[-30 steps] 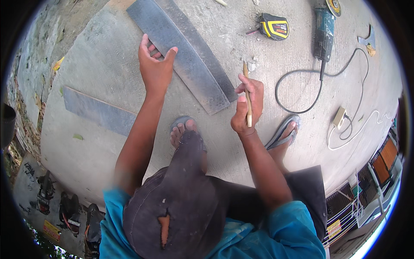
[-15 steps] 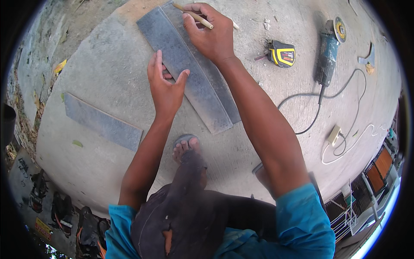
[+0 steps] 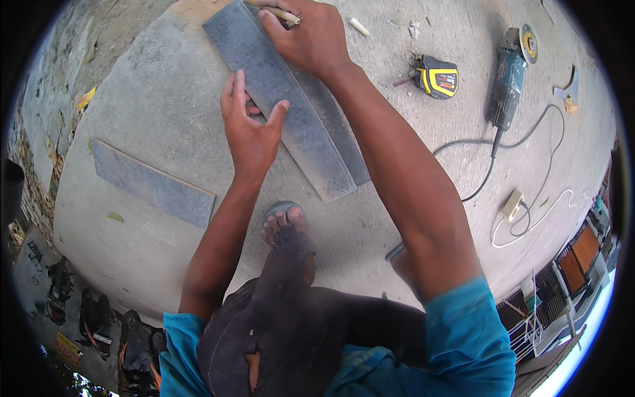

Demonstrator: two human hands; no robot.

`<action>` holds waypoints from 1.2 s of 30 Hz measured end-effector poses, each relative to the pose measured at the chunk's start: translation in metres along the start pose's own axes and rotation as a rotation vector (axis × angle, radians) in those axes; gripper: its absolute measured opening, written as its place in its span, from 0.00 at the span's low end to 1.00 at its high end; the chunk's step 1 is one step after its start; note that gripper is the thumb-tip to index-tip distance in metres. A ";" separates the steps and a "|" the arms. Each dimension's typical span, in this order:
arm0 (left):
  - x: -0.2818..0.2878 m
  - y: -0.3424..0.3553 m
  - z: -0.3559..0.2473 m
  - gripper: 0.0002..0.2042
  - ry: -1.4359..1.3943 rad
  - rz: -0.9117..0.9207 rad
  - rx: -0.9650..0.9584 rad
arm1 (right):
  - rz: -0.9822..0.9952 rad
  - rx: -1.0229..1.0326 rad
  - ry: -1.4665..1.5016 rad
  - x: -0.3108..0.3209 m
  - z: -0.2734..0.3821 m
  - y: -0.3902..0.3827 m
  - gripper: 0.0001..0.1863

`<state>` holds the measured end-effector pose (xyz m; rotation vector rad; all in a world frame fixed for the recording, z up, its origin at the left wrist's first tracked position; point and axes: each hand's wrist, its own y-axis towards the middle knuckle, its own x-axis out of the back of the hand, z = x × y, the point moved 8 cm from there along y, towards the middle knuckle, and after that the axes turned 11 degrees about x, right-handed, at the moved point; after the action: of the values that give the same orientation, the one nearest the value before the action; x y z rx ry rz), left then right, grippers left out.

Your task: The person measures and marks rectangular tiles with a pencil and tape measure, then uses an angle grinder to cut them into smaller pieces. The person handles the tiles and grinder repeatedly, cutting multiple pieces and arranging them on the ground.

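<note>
My right hand (image 3: 309, 38) grips a thick tan pencil (image 3: 283, 15) at the top edge of the view, near the far end of a long grey tile (image 3: 274, 83). A second, darker tile (image 3: 325, 114) shows along the right side of the first, partly covered by it. My left hand (image 3: 253, 129) lies at the near left edge of the upper tile, fingers spread along that edge and thumb over its face. The pencil's point and the far end of the darker tile are hidden or out of view.
A cut grey tile (image 3: 152, 182) lies on the concrete at left. To the right are a yellow-black tape measure (image 3: 438, 78), a small white stick (image 3: 359, 27) and an angle grinder (image 3: 508, 86), its cord running near a socket block (image 3: 512, 204). My sandalled foot (image 3: 284, 221) stands near the tiles.
My right hand with the pencil has moved a little up and left. The tiles appear slightly higher and left in view, while my left hand stays at the upper tile's edge.
</note>
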<state>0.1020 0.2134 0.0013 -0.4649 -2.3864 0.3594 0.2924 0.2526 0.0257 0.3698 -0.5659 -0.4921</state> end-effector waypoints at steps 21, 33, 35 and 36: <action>0.000 0.000 0.001 0.42 0.011 0.002 -0.034 | 0.090 -0.086 -0.040 -0.003 0.000 0.007 0.15; 0.001 0.000 0.001 0.42 0.022 -0.015 -0.071 | 0.110 -0.070 -0.070 -0.004 0.000 0.010 0.15; 0.001 0.000 0.000 0.41 0.058 -0.020 -0.068 | 0.130 -0.076 -0.101 -0.006 -0.002 0.010 0.14; 0.000 0.001 0.000 0.40 0.053 -0.013 -0.059 | 0.127 -0.077 -0.104 -0.006 -0.002 0.010 0.14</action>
<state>0.1018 0.2143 0.0011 -0.4805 -2.3521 0.2680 0.2929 0.2645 0.0266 0.2342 -0.6647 -0.4114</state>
